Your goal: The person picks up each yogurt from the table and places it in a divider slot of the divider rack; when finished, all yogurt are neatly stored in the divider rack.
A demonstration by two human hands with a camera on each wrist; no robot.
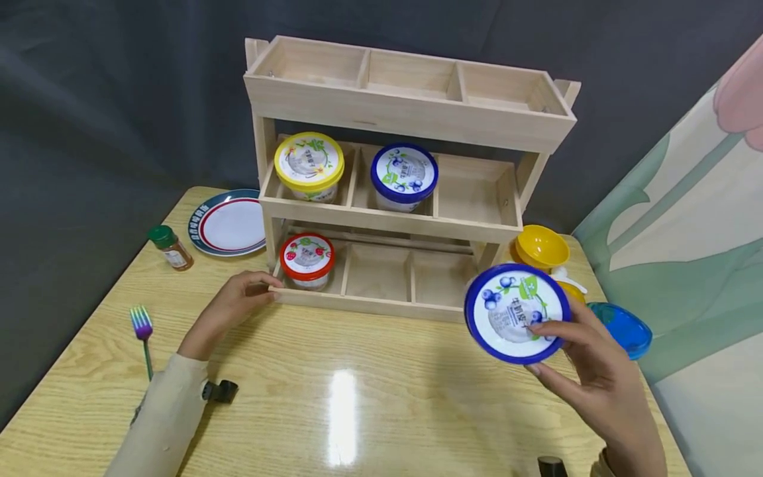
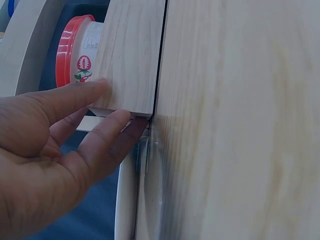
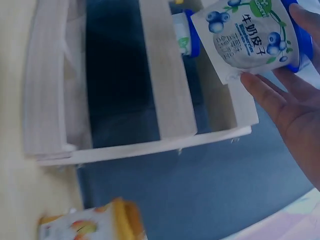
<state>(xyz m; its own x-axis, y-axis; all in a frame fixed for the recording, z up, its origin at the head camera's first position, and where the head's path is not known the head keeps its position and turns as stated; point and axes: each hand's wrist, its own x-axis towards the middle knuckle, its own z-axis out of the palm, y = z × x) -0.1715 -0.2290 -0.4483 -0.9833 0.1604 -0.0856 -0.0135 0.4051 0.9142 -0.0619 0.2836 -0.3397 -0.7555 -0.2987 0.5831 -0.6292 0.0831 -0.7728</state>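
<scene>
Watched on my remote feed, a blue-lidded tub (image 1: 517, 317) is held tilted above the table (image 1: 405, 404), before the lower right end of a three-tier wooden rack (image 1: 411, 122), its printed lid turned toward the head camera. From where I sit, it hides that corner of the rack. A second blue tub (image 1: 405, 173) stands in the middle tier's centre compartment, with a yellow-lidded tub (image 1: 309, 162) to its left; a red-lidded tub (image 1: 307, 257) occupies the bottom tier's left compartment. Right of the rack, I see a yellow bowl (image 1: 542, 246) and a blue dish (image 1: 622, 330), partly behind the person's right hand (image 1: 614, 384). To the left lie a plate (image 1: 232, 226), a green-capped bottle (image 1: 173, 248) and a fork (image 1: 143, 328). The right hand grasps the tub from its right side, thumb at the lower rim, one finger across the lid. The left hand (image 1: 238, 301), arm reaching forward, touches the bottom tier's left front corner with loosely extended fingers, gripping no tub.
</scene>
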